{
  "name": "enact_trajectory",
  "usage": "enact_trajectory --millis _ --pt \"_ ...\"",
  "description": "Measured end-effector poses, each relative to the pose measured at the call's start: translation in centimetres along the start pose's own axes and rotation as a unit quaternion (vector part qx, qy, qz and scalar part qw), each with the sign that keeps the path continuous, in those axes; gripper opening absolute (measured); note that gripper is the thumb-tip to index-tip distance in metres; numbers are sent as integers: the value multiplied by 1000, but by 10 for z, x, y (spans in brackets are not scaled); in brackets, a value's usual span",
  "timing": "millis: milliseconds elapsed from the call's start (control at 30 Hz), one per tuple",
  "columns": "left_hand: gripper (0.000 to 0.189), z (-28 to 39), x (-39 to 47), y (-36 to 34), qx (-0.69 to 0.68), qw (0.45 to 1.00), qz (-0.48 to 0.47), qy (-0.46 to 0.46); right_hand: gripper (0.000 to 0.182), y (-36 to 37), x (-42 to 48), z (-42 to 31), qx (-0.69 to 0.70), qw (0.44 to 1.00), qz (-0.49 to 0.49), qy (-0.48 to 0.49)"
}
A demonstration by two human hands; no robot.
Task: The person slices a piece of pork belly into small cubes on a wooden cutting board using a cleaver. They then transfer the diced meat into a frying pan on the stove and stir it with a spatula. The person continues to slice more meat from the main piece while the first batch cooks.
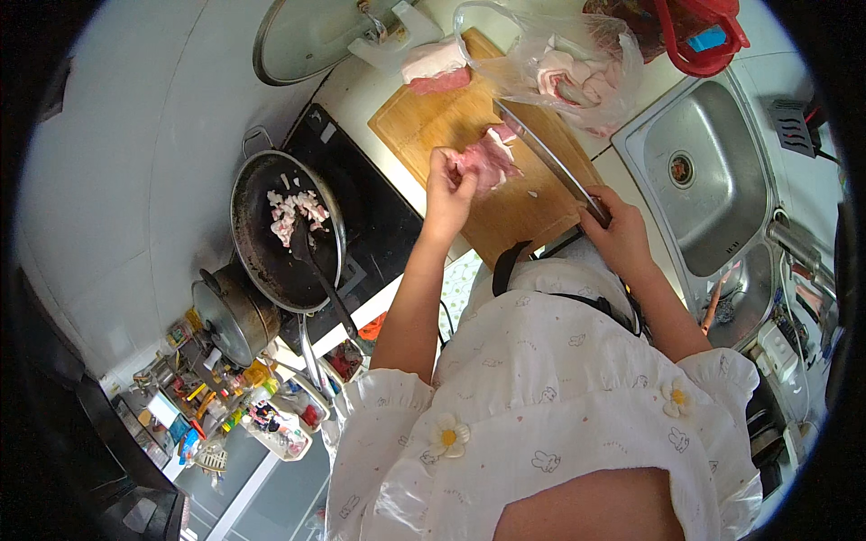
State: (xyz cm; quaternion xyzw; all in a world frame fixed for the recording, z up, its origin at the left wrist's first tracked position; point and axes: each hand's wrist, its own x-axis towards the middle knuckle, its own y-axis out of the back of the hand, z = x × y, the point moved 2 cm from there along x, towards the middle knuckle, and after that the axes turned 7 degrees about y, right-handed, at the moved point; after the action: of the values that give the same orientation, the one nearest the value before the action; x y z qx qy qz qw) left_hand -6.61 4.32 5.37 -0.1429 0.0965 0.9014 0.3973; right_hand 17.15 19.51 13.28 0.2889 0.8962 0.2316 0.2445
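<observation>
My left hand [450,196] pinches the near left edge of a piece of raw pork [490,161] that lies over a wooden cutting board [433,125]. In my right hand [616,226] is the handle of a kitchen knife [551,159], its blade slanting up and left over the board, just right of the pork. A small scrap of fat lies near the blade. At the board's far left edge sits a thicker block of pork with white fat [438,66]. A clear plastic bag [585,74] with more pale meat overlaps the board's far right corner.
Left of the board, a frying pan [287,270] on the black cooktop [352,196] holds small pork pieces and a dark spatula [325,280]. A lidded pot [237,321] stands beside it. A glass lid [311,40] is behind. On the right are a steel sink [717,182] and a red-lidded container [703,61].
</observation>
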Motion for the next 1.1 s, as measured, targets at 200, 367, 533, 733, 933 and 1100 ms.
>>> enact_trajectory --millis 200,367,533,733,933,1100 --pt "21 19 17 -10 -50 998 -28 23 31 -1 -2 6 9 1000 9 -8" --pt "36 -39 25 -2 338 938 80 14 31 0 -3 7 24 1000 14 1" --pt "51 -17 32 -17 447 884 126 -54 30 6 -5 6 2 1000 16 -20" --pt "40 -24 51 -9 418 905 4 79 30 7 -6 7 18 1000 18 -14" --pt "24 -14 -7 -18 239 971 11 -23 29 4 -8 10 30 999 30 -23" --pt "25 -5 -20 -4 271 954 66 -113 29 8 -6 8 14 1000 18 -19"
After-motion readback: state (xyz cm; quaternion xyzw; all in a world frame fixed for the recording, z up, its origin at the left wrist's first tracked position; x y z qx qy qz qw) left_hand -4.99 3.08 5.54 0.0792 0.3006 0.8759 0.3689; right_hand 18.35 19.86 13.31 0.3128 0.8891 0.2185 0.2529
